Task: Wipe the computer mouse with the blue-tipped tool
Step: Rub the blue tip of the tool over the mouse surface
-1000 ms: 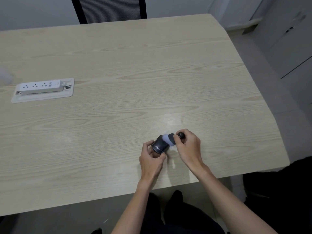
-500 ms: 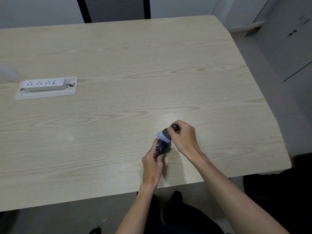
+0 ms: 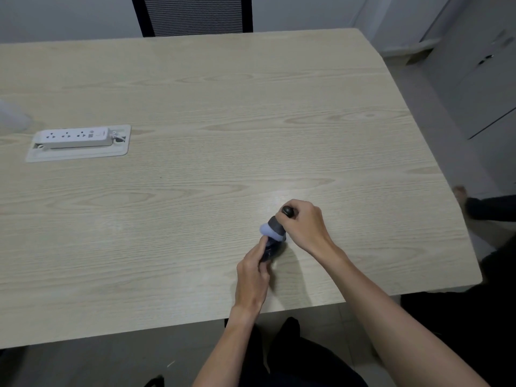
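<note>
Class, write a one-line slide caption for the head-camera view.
Left hand steadies a dark computer mouse on the wooden table while the right hand presses the blue-tipped tool onto it.

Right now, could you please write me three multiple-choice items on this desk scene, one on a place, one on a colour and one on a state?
1. Where does the power strip lie on the table?
A. at the far left
B. at the near right corner
C. under the mouse

2. What colour is the soft tip of the tool?
A. red
B. pale blue
C. green

3. How is the computer mouse held?
A. flat on the table, untouched
B. in the left hand, with the tool tip against it
C. hanging from a cable

Answers:
1 A, the white strip sits in a recess far to the left of both hands.
2 B, the pad below the right hand is pale blue.
3 B, the left hand's fingers grip the dark mouse while the tip presses on its top end.
</note>
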